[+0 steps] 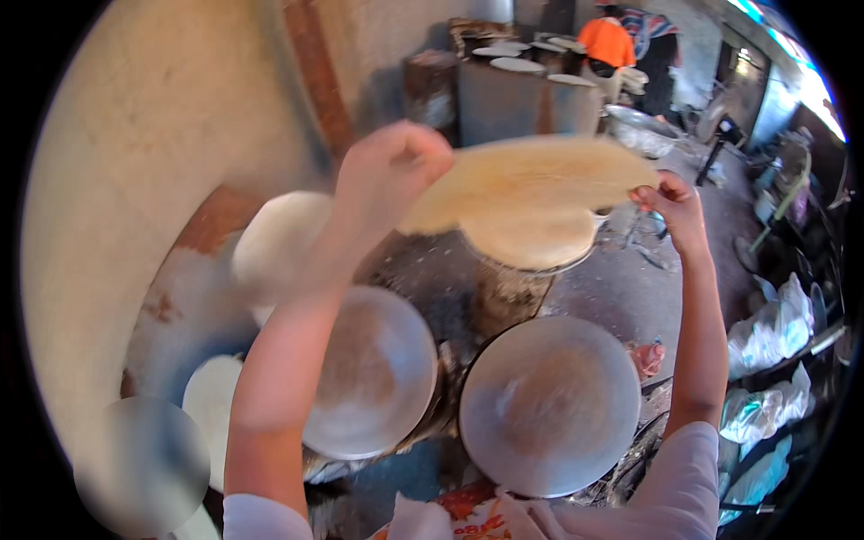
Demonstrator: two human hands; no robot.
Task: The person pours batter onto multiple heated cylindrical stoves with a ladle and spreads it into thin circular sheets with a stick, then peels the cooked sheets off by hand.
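Observation:
A thin round flatbread [540, 172] is stretched between my two hands, raised in front of me. My left hand [395, 158] pinches its left edge and is slightly blurred. At the right edge, my right hand [671, 206] grips it between thumb and fingers. Just below and behind it, more pale flatbread [530, 236] lies on a round support, partly covered by the held sheet. Closer to me are two round metal griddles, one at the left [368, 374] and one at the right [550, 405], with bare surfaces. My left forearm hides part of the left griddle.
Pale round sheets [280, 236] lie left of my forearm, beside the wall. A drum [432, 88] and a counter [526, 101] with several round discs stand behind. A person in orange [607, 44] is there, near a metal basin [641, 128]. Plastic bags [773, 331] line the right side.

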